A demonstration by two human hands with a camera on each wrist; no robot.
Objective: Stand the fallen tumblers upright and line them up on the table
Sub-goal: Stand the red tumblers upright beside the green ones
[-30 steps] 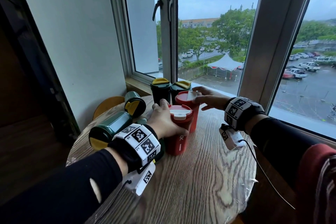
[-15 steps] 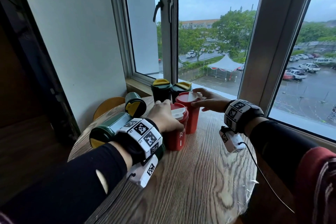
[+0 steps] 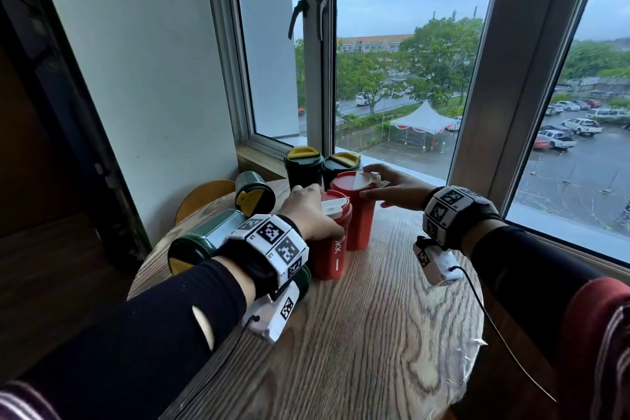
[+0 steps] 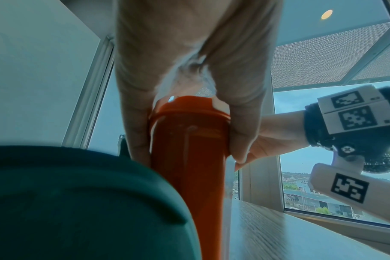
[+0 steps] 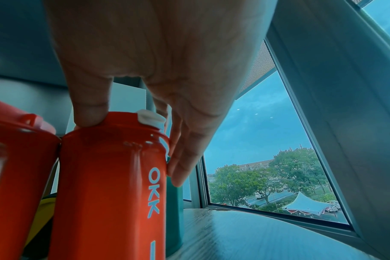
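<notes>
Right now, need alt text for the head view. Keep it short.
On a round wooden table by a window, the left hand grips the nearer red tumbler and the right hand holds the farther red tumbler, both upright side by side. Two green tumblers stand behind them; at least two more lie fallen at left.

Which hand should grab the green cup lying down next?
Probably the left hand. The fallen green tumbler with the yellow lid lies beside its wrist. The right hand is across the two red tumblers, farther away.

head view down on table (image 3: 375,334), wrist views close, upward
</notes>
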